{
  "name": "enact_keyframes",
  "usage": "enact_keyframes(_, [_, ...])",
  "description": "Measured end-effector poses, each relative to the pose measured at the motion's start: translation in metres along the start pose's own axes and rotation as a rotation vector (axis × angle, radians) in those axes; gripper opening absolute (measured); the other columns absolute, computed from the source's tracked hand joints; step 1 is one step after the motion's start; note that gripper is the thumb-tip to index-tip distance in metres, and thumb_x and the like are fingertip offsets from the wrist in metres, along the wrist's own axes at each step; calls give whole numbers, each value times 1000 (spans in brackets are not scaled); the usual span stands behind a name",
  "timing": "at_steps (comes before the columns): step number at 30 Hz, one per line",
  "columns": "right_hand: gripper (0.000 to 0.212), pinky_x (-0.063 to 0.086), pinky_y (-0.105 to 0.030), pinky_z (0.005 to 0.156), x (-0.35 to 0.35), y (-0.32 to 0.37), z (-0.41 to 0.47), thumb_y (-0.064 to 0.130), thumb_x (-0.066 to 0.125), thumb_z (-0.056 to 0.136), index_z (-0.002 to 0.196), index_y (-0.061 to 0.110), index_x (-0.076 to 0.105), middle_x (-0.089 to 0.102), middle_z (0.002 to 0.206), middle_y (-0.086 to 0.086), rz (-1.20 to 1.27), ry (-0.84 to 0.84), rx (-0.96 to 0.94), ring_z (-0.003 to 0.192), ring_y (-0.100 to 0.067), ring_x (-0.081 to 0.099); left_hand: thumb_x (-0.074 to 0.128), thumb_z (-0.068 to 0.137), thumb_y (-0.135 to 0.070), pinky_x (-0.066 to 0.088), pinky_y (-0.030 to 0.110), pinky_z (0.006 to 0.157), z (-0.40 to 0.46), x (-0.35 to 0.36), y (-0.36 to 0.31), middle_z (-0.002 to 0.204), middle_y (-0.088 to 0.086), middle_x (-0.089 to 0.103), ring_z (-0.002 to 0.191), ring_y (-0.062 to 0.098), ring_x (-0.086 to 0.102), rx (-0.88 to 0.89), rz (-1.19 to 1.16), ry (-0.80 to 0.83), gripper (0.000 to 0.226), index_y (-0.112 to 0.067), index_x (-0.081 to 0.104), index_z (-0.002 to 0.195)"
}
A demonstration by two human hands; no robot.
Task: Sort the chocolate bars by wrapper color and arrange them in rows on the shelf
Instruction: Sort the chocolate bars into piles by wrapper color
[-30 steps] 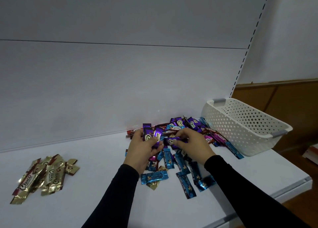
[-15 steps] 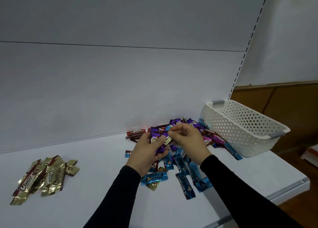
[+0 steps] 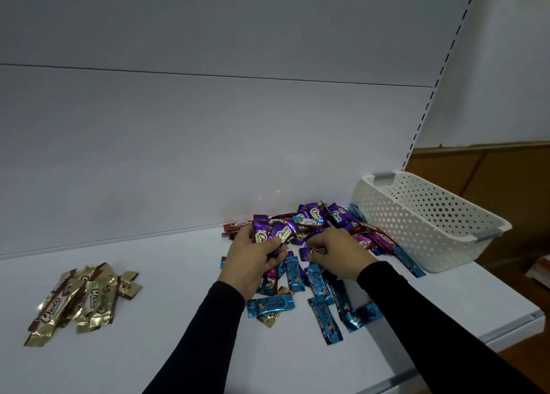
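The white perforated basket [image 3: 428, 218] sits at the right of the frame, tipped toward the shelf's edge; its inside is mostly hidden and I can't tell what's in there. Just left of it, the mixed pile of chocolate bars [image 3: 315, 262] sprawls across the white shelf [image 3: 166, 346], purple ones at the back, blue ones toward the lower centre. The left hand [image 3: 253, 259] grips a bunch of purple bars [image 3: 269, 233], fingers curled round them. The right hand [image 3: 336, 252] pinches one purple bar [image 3: 312, 250] right at the pile. Bars under both hands are covered. The gold bars [image 3: 81, 298] lie heaped at lower left, well apart.
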State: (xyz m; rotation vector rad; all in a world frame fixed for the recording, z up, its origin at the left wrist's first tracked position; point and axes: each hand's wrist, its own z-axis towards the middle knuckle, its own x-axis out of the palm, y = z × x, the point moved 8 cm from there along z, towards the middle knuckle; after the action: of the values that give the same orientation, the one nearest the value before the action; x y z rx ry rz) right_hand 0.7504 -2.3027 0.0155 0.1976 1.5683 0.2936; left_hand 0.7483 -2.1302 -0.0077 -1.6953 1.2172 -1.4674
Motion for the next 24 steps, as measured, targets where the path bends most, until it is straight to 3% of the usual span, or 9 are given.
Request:
enact_keyframes(2, [30, 48, -32, 89, -3, 2, 1, 35, 66, 91, 116, 19, 70, 68, 110, -1, 6, 1, -4, 107, -19, 56, 61, 93, 8, 62, 35, 75, 0, -1, -1, 107, 19, 66, 83, 25, 71, 7, -1, -11, 29, -13, 55, 112])
enact_keyframes(5, [15, 41, -19, 67, -19, 4, -4, 29, 66, 91, 99, 16, 70, 64, 87, 8, 182, -137, 2, 79, -5, 56, 62, 92, 7, 62, 34, 72, 1, -2, -1, 107, 19, 66, 83, 24, 71, 14, 10, -20, 33, -9, 55, 121])
enact_keyframes(7, [11, 46, -22, 69, -28, -2, -8, 29, 68, 90, 91, 18, 65, 64, 84, 7, 391, -242, 34, 77, -7, 59, 62, 92, 7, 62, 33, 72, 1, -1, 0, 108, 19, 66, 83, 24, 72, 18, 13, -20, 37, -8, 53, 125])
enact_keyframes(11, [15, 52, -29, 71, -32, -9, -14, 24, 70, 89, 101, 17, 66, 71, 87, -5, 829, -319, 65, 80, -19, 68, 61, 93, 7, 62, 34, 75, 1, -1, -1, 108, 19, 66, 84, 25, 71, 30, 15, -20, 36, -8, 53, 124])
enact_keyframes(14, [24, 51, -25, 65, -20, -1, -16, 15, 67, 91, 114, 11, 62, 71, 81, -7, 1156, -199, 64, 74, -18, 65, 62, 93, 6, 62, 35, 74, 1, 0, -1, 107, 19, 68, 87, 26, 73, 37, 17, -5, 36, -8, 53, 124])
enact_keyframes(20, [10, 52, -22, 63, -1, 19, -18, 9, 61, 95, 100, 4, 67, 69, 75, -3, 1238, -89, 45, 68, -12, 61, 62, 93, 4, 61, 36, 70, -4, 9, 1, 116, 17, 67, 95, 28, 74, -1, -11, 101, 34, -8, 55, 124])
enact_keyframes(24, [15, 54, -22, 64, 1, 22, -16, 7, 62, 94, 104, -4, 64, 65, 76, -8, 1260, -98, 69, 67, -13, 61, 63, 92, 6, 62, 37, 70, -5, 11, 2, 114, 20, 68, 101, 34, 71, -34, -37, 117, 29, -5, 58, 118])
